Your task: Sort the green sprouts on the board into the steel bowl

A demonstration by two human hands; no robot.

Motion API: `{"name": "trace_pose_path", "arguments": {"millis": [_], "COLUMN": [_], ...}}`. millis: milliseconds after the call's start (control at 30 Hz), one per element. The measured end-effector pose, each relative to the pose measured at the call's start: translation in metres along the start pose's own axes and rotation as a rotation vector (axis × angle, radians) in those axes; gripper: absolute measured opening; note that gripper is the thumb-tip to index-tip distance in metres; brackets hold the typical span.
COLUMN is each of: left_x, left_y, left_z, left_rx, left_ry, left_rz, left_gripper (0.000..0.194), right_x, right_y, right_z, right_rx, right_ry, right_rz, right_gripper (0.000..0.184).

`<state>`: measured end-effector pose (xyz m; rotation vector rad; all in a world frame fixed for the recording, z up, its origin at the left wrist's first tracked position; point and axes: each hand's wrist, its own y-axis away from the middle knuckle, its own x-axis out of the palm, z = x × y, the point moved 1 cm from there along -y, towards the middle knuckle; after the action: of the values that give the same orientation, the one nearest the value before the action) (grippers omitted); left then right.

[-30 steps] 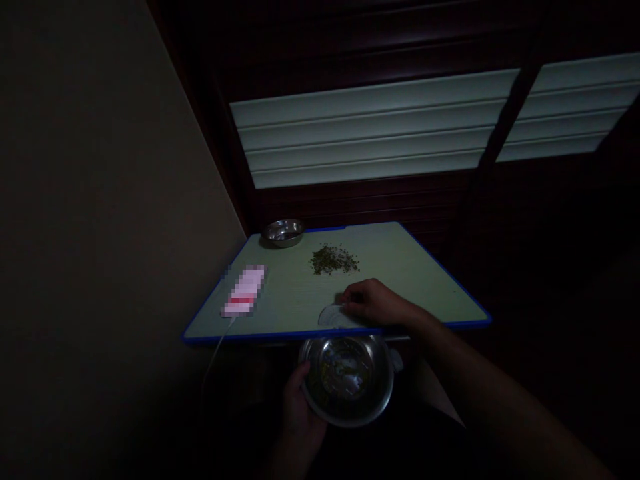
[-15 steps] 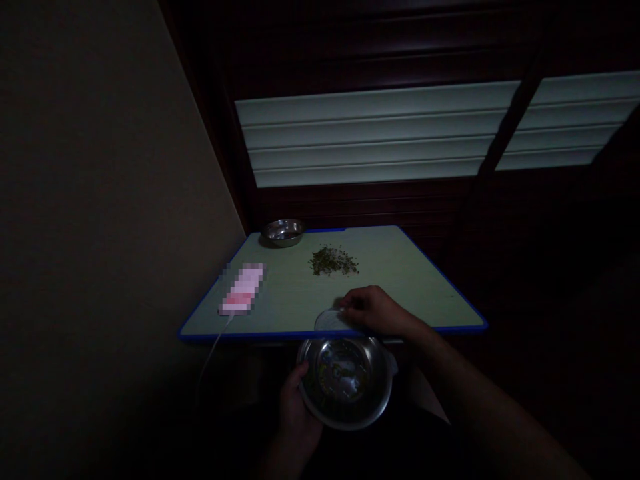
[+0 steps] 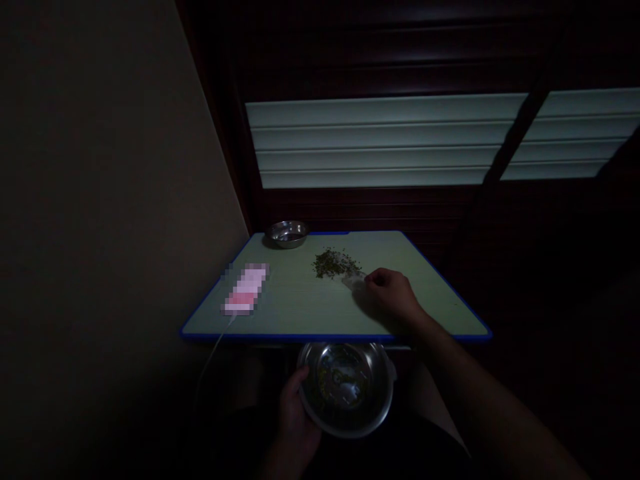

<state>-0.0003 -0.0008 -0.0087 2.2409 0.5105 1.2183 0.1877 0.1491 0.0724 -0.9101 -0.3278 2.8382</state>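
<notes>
Dim room; pale slatted panels (image 3: 380,147) behind a light green, blue-edged tabletop (image 3: 285,293). Loose heap of green bits (image 3: 333,264) lies mid-board, strays around its edge. Small steel bowl (image 3: 287,243) at the far left corner, dark matter inside; blurred phone-like object (image 3: 247,289) nearer, white cable (image 3: 214,351) attached.

Hands well apart. Left hand (image 3: 297,407) clamped on the rim of the large steel bowl (image 3: 376,393), thumb over it, just below the tabletop's near edge. Right hand (image 3: 395,293) has fingertips closed on a thin pale piece (image 3: 353,281) beside the heap's near right side.

Progress, judged: work under way; heap lies spread on the board, outside both bowls. Greenish traces show in the large bowl, amount unclear. Share finished or remaining: cannot tell.

Orientation: pale piece points leftward from the fingertips, long axis roughly left-right; exact tilt unclear. Large bowl round, no long axis; mouth faces up toward the camera.
</notes>
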Motion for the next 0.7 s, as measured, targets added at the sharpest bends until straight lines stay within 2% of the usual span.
{"name": "trace_pose_path", "arguments": {"millis": [233, 700], "left_x": [-0.004, -0.004], "left_y": [-0.004, -0.005], "left_z": [0.003, 0.002], "left_rx": [-0.005, -0.036], "left_ry": [0.02, 0.038], "left_rz": [-0.019, 0.033], "left_gripper": [0.019, 0.021], "right_x": [-0.002, 0.008], "right_y": [0.0, -0.004], "right_z": [0.007, 0.028], "right_rx": [-0.075, -0.107], "right_ry": [0.251, 0.448], "right_rz": [-0.029, 0.03], "right_gripper": [0.017, 0.022]}}
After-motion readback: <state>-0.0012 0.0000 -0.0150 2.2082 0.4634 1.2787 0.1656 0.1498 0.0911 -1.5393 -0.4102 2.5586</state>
